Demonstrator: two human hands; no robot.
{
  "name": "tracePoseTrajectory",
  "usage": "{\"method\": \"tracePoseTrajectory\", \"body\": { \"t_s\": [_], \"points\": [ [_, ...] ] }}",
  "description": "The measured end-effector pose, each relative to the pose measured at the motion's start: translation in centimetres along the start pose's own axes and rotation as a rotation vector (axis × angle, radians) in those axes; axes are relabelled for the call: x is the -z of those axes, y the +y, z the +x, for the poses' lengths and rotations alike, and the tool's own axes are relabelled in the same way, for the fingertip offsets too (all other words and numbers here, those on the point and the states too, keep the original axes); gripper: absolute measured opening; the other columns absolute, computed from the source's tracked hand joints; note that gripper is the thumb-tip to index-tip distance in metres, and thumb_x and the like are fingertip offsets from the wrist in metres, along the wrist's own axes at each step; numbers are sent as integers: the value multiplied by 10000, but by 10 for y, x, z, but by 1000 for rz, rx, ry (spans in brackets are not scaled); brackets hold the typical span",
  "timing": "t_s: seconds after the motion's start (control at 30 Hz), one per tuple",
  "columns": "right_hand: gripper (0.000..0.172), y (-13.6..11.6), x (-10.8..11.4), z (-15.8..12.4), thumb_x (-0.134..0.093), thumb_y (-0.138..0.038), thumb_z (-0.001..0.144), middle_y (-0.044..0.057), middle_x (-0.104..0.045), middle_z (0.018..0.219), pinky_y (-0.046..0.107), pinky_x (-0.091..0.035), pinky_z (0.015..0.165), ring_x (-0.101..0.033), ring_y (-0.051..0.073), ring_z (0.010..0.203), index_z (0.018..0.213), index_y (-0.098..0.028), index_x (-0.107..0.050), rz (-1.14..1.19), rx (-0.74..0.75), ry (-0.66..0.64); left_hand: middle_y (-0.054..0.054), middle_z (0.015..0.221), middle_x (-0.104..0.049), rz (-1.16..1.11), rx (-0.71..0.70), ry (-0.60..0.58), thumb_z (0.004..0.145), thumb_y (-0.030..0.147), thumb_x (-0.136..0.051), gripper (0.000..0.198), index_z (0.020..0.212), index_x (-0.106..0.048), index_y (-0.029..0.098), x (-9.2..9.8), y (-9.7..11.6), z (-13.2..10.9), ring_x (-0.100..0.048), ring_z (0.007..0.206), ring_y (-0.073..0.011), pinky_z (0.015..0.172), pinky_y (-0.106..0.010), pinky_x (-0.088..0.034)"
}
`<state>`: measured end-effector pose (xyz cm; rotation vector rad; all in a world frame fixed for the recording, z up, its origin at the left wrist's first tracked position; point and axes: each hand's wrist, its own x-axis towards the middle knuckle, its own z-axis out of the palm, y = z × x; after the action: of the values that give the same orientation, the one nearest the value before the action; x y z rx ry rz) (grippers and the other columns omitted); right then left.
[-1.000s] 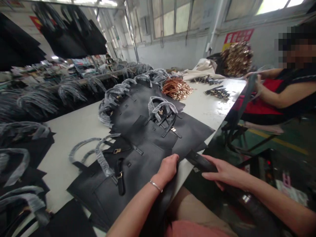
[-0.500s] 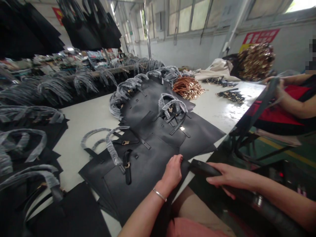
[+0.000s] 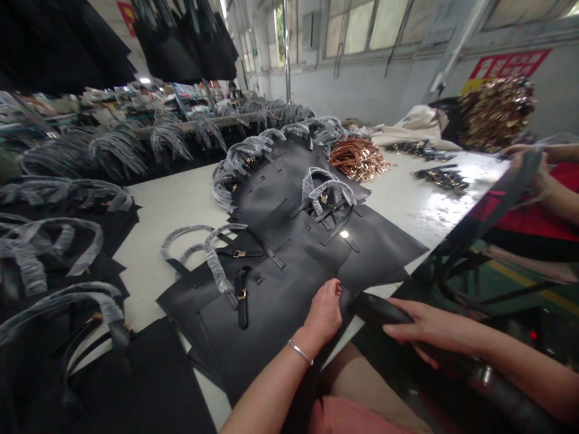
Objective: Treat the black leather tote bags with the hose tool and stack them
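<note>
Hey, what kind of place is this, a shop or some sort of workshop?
Most likely a handbag factory or assembly workshop. Flat black bag panels with wrapped handles lie stacked across a long white table, a heap of gold-coloured hardware sits at its far end, and more black bags hang overhead.

Window daylight glares off the white table [image 3: 420,211]; edges stretch and blur.

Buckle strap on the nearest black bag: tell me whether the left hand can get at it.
Probably yes. The left hand rests on that same bag, and the buckle strap lies flat on top, off to its left, with nothing but bare bag between them.
</note>
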<state>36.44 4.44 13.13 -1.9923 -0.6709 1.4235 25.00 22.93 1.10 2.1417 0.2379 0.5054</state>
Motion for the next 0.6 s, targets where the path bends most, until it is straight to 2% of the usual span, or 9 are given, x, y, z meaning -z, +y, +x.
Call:
{"method": "tracePoseTrajectory", "body": {
  "t_s": [0.13, 0.2, 0.33, 0.43, 0.6],
  "points": [
    [653, -8, 5, 14, -665, -543, 787, -47, -598, 643, 187, -429, 332, -551, 110, 370, 1305, -198, -464, -29, 96, 209, -71, 986, -582, 3, 7, -1, 915, 87, -409, 211, 1089, -458, 196, 3, 4, -2, -562, 883, -185, 822, -325, -476],
    [734, -10, 11, 15, -666, -554, 781, -53, -594, 605, 192, -434, 335, -546, 118, 370, 1369, -195, -411, -41, 102, 259, -70, 973, -581, 6, 19, -4, 928, 109, -403, 173, 1066, -462, 197, 4, 7, -5, -560, 870, -184, 810, -321, -475],
    [768, -8, 19, 11, -671, -545, 786, -63, -578, 552, 188, -429, 337, -539, 122, 371, 1406, -187, -393, -63, 76, 182, -66, 973, -585, -15, 48, -10, 957, 156, -388, 137, 1055, -469, 205, 3, 15, -17, -565, 872, -183, 810, -321, -475],
    [768, -9, 16, 14, -670, -530, 795, -39, -630, 644, 189, -441, 350, -543, 110, 385, 1417, -187, -377, -52, 67, 111, -61, 977, -590, -44, 69, -20, 971, 177, -372, 137, 1054, -475, 213, 2, 23, -27, -568, 875, -184, 805, -320, -478],
    [623, -24, 12, 39, -667, -543, 797, -31, -630, 712, 189, -428, 342, -539, 96, 380, 1284, -200, -485, -67, 113, 49, -72, 1006, -595, -71, 96, -15, 946, 144, -390, 169, 1069, -486, 210, 4, 32, -33, -570, 904, -191, 826, -327, -484]
  ]
}}
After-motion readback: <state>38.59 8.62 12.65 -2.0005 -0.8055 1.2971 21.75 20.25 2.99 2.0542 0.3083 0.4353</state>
